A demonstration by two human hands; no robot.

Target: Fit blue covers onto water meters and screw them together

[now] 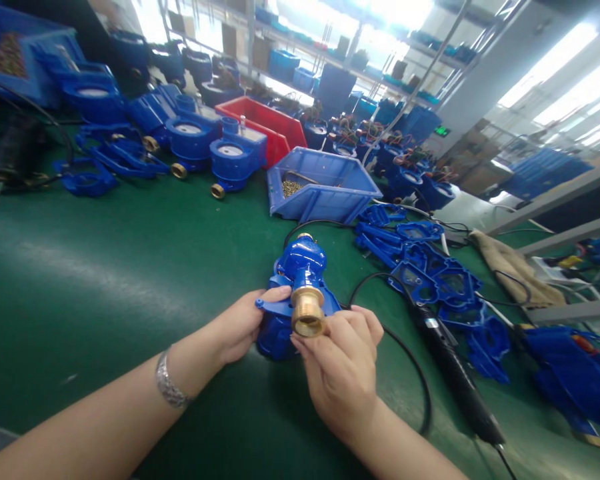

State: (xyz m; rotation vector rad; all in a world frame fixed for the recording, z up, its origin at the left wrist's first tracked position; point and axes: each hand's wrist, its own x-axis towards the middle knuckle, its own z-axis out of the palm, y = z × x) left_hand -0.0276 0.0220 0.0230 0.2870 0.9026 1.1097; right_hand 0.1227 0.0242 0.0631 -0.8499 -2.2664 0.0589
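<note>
A blue water meter (304, 257) is held low over the green bench in front of me, its brass threaded end (309, 319) facing me. My left hand (245, 323) is closed around its left side, thumb on top by a flat blue bracket (280, 307). On the other side my right hand (347, 363) has curled fingers, with thumb and forefinger pressed at the meter just under the brass end. Whether a small part sits between those fingertips is hidden. The meter's underside is mostly out of sight.
A blue bin (325, 193) with small brass-coloured pieces stands beyond the meter, a red bin (263, 120) behind it. Blue frames (425, 267) and a black corded power screwdriver (455, 373) lie right. Finished-looking meters (230, 160) and another black tool (15, 150) are left.
</note>
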